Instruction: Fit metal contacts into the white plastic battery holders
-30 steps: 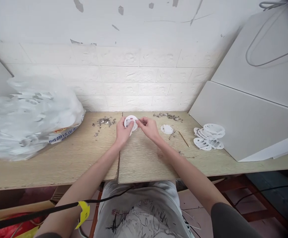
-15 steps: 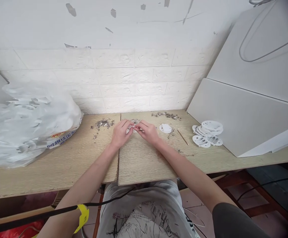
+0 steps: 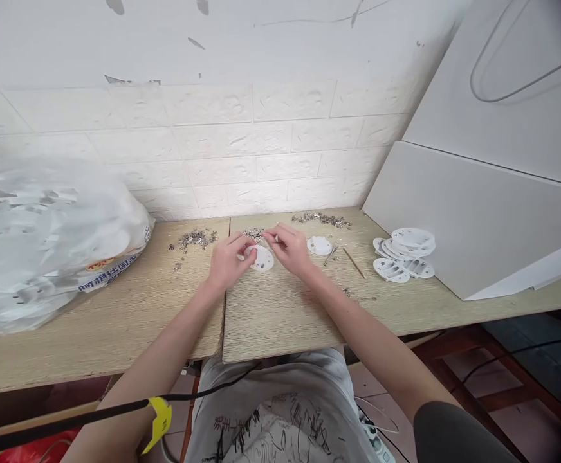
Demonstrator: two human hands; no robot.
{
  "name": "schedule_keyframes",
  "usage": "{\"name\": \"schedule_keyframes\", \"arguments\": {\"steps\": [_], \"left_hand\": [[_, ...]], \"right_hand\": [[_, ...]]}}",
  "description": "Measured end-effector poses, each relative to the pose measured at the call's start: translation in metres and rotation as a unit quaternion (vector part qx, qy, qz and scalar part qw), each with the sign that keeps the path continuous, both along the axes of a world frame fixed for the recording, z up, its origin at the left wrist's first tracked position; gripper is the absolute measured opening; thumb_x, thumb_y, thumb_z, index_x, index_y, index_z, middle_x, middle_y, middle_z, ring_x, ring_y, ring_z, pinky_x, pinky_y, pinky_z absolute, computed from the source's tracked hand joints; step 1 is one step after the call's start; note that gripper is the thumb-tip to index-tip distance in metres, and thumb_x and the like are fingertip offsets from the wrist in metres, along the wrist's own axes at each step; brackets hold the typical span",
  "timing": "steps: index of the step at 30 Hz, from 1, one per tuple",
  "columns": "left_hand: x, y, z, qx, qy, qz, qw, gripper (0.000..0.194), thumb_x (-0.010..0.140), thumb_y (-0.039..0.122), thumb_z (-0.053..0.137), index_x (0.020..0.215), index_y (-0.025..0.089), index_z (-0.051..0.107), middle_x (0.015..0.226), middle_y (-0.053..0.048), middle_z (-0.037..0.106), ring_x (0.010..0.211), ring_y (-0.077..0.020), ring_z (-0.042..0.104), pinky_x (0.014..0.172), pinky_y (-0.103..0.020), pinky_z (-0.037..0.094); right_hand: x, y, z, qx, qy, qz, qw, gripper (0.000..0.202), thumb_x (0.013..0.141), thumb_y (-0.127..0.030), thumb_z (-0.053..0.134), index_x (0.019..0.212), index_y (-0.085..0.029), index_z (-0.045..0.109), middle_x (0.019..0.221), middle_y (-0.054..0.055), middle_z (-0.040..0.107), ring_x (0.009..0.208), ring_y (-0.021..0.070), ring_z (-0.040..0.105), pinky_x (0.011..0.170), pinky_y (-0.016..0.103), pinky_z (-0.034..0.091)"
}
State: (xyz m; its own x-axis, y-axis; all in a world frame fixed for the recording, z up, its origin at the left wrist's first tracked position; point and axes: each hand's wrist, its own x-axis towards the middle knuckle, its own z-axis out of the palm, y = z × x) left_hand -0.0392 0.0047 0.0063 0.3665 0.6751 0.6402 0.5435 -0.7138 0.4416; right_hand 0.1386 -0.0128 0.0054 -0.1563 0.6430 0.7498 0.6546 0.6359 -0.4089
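Note:
Between thumb and fingers, my left hand point(image 3: 231, 260) grips the edge of a round white plastic disc point(image 3: 262, 258) with small holes, tilted above the table. My right hand point(image 3: 287, 247) is just right of the disc, its thumb and fingertips pinched together; whatever they hold is too small to make out. Behind the fingers lies a pile of small metal parts point(image 3: 254, 234), partly hidden. To the right of my right hand another white disc point(image 3: 320, 245) rests on the wooden table point(image 3: 280, 315).
Small metal pieces form piles at the left point(image 3: 197, 238) and back right point(image 3: 323, 220). A thin wooden stick point(image 3: 354, 263) and a swab-like piece point(image 3: 330, 256) lie near stacked white discs point(image 3: 406, 251). A plastic bag point(image 3: 63, 238) bulges at left; a grey panel point(image 3: 478, 218) leans right.
My hands were together with the disc mostly hidden between them. Now they are apart, the disc's face shows in my left hand, and my right hand has come off it.

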Motion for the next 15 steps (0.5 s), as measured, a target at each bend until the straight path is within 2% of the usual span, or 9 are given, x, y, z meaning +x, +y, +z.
{"name": "schedule_keyframes", "arguments": {"steps": [2, 4, 9, 12, 15], "left_hand": [[0.002, -0.002, 0.002, -0.101, 0.026, -0.016, 0.994, 0.011, 0.073, 0.026, 0.059, 0.078, 0.020, 0.067, 0.075, -0.001, 0.066, 0.059, -0.0135, 0.057, 0.061, -0.027, 0.046], [0.002, -0.004, 0.005, -0.196, 0.073, -0.053, 0.976, 0.009, 0.067, 0.024, 0.061, 0.072, 0.019, 0.067, 0.067, 0.000, 0.065, 0.058, -0.0145, 0.058, 0.057, -0.026, 0.045], [-0.004, -0.011, 0.017, -0.376, 0.173, -0.167, 0.895, 0.008, 0.064, 0.021, 0.057, 0.063, 0.016, 0.064, 0.053, 0.000, 0.060, 0.046, -0.0134, 0.055, 0.045, -0.023, 0.039], [-0.006, -0.016, 0.024, -0.438, 0.211, -0.199, 0.851, 0.009, 0.063, 0.021, 0.057, 0.063, 0.015, 0.063, 0.052, -0.001, 0.061, 0.043, -0.0128, 0.056, 0.042, -0.021, 0.039], [-0.006, -0.019, 0.025, -0.463, 0.230, -0.214, 0.829, 0.010, 0.063, 0.021, 0.056, 0.061, 0.015, 0.063, 0.052, -0.001, 0.061, 0.041, -0.0112, 0.053, 0.041, -0.019, 0.039]], "right_hand": [[0.006, 0.002, 0.003, -0.005, 0.010, -0.034, 0.999, 0.029, 0.095, -0.032, 0.041, 0.084, -0.017, 0.064, 0.076, 0.005, 0.061, 0.070, 0.0144, 0.054, 0.066, 0.025, 0.039], [0.011, 0.004, 0.004, -0.012, 0.010, -0.056, 0.998, 0.028, 0.095, -0.031, 0.042, 0.082, -0.017, 0.063, 0.075, 0.005, 0.061, 0.069, 0.0143, 0.053, 0.065, 0.026, 0.037], [0.014, 0.009, 0.002, -0.005, -0.015, -0.050, 0.999, 0.027, 0.095, -0.029, 0.042, 0.081, -0.018, 0.063, 0.075, 0.004, 0.061, 0.066, 0.0141, 0.052, 0.062, 0.026, 0.036], [0.012, 0.009, 0.000, 0.011, -0.027, -0.041, 0.999, 0.026, 0.095, -0.028, 0.042, 0.081, -0.017, 0.063, 0.074, 0.004, 0.062, 0.066, 0.0143, 0.052, 0.061, 0.026, 0.035], [0.012, 0.009, -0.001, 0.017, -0.033, -0.043, 0.998, 0.026, 0.095, -0.028, 0.043, 0.081, -0.017, 0.063, 0.074, 0.004, 0.062, 0.065, 0.0140, 0.052, 0.061, 0.026, 0.035]]}}
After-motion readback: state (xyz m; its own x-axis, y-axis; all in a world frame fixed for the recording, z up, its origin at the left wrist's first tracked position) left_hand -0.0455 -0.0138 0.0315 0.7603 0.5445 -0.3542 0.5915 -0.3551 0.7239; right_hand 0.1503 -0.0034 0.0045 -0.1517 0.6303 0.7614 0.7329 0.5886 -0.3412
